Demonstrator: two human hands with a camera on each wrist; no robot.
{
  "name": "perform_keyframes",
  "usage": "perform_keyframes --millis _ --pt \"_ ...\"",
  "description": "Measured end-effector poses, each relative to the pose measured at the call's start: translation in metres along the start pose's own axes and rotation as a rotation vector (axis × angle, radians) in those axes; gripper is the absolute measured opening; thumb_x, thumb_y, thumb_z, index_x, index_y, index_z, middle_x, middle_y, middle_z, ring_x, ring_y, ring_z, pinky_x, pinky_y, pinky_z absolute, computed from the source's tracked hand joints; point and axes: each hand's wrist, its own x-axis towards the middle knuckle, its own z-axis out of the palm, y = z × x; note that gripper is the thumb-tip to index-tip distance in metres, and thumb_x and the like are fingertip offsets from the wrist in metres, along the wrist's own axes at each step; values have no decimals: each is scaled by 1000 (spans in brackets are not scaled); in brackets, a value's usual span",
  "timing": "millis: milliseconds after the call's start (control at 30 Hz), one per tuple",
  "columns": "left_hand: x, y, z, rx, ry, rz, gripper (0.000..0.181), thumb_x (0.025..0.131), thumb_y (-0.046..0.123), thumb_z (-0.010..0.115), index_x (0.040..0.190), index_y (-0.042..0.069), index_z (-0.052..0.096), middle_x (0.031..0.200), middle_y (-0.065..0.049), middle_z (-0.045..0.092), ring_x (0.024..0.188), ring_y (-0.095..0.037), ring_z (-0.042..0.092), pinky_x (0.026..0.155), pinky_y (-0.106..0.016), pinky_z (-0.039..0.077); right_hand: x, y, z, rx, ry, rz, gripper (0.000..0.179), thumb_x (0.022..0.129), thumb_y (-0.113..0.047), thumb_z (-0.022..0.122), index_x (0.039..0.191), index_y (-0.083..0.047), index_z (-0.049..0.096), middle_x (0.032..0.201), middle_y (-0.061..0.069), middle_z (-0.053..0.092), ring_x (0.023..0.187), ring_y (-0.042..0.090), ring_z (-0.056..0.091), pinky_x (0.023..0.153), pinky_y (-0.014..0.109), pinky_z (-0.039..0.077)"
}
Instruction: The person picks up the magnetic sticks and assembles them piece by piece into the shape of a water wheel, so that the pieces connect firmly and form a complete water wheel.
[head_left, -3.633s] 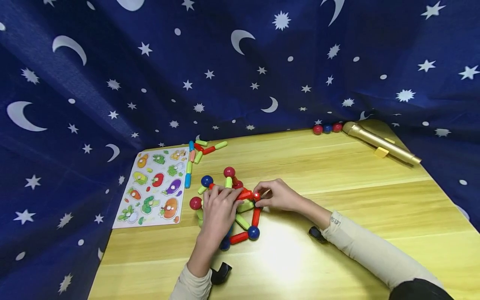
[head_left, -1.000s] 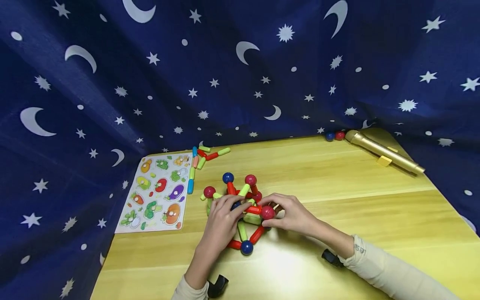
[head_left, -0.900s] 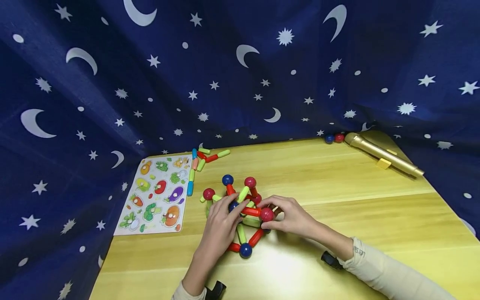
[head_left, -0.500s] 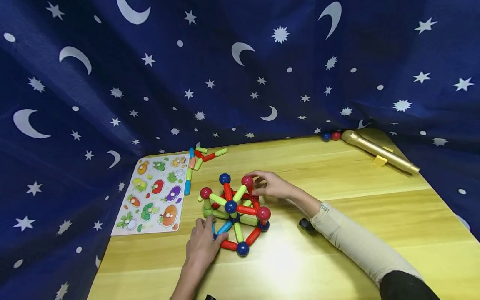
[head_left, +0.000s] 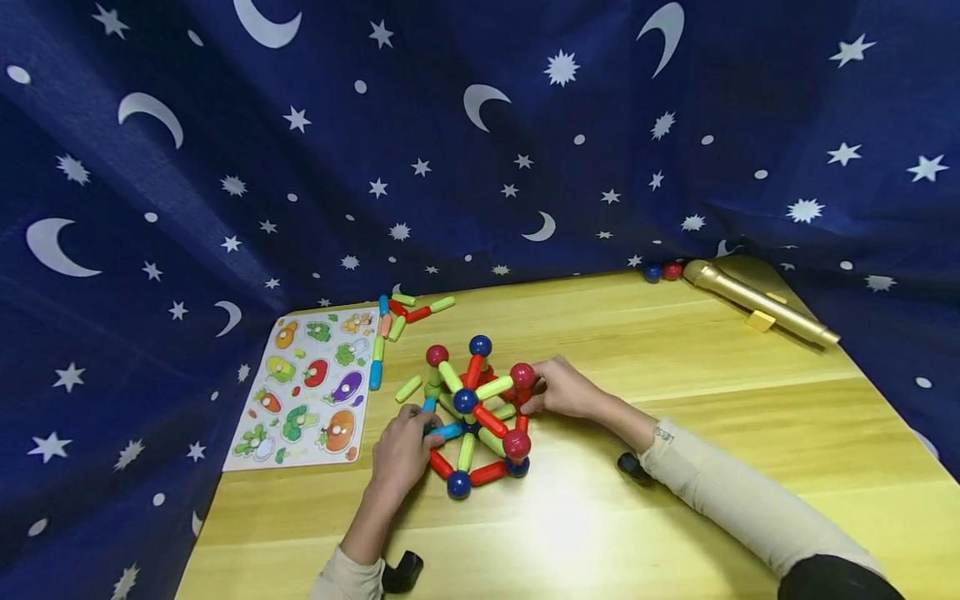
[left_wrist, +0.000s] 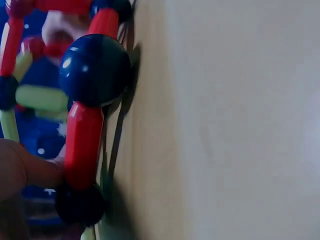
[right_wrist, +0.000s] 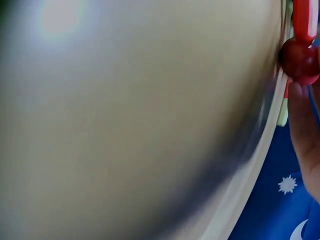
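A magnetic ball-and-stick structure [head_left: 489,475] stands on the table, built of red, green and light-blue rods with red and blue balls. Rods fan out from a blue ball [head_left: 466,401] at its upper middle. My left hand [head_left: 401,450] grips the structure's near-left corner; in the left wrist view its thumb [left_wrist: 37,170] presses by a dark ball [left_wrist: 80,205] at the end of a red rod [left_wrist: 84,145]. On the other side my right hand [head_left: 568,390] pinches the structure low at its right, where the right wrist view shows fingers at a red ball [right_wrist: 300,61].
One loose green rod [head_left: 408,388] lies just left of the structure. A vegetable puzzle board [head_left: 258,392] sits at the left, with several loose rods [head_left: 418,314] along its right and behind. Far right are a gold microphone [head_left: 765,302], a blue ball [head_left: 653,272] and a red ball [head_left: 672,271].
A red ball left the back row and now tops the structure's right side. Both hands have since moved to the outer sides, and the structure has turned clockwise, baring the loose green rod.
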Motion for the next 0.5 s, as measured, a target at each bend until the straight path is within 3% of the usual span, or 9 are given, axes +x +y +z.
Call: perform_keyframes --millis 133,333,433,500 --pt "31 -4 3 -15 -34 104 8 84 22 75 91 20 74 120 -9 65 105 -33 63 75 -51 54 -25 -5 4 -94 40 -64 23 71 -15 85 89 -12 70 80 -5 72 74 7 66 67 24 53" --pt "71 3 17 -123 -63 284 12 89 18 68 99 14 74 134 -20 57 124 -39 54 103 -54 43 -57 -14 16 -307 43 -302 24 73 -20 85 92 -13 72 94 -4 70 86 8 68 78 24 56" --pt "83 12 25 -155 -65 324 12 91 16 67 100 14 73 134 -21 55 126 -38 52 104 -54 42 -62 -18 21 -380 44 -388 25 74 -22 84 95 -13 73 101 -1 70 90 11 67 80 25 56" --pt "88 17 28 -175 -70 338 13 91 14 67 102 15 73 135 -21 55 127 -38 51 103 -54 43 -63 -20 23 -388 45 -402 25 75 -23 83 96 -13 73 102 -1 71 92 10 67 82 25 55"
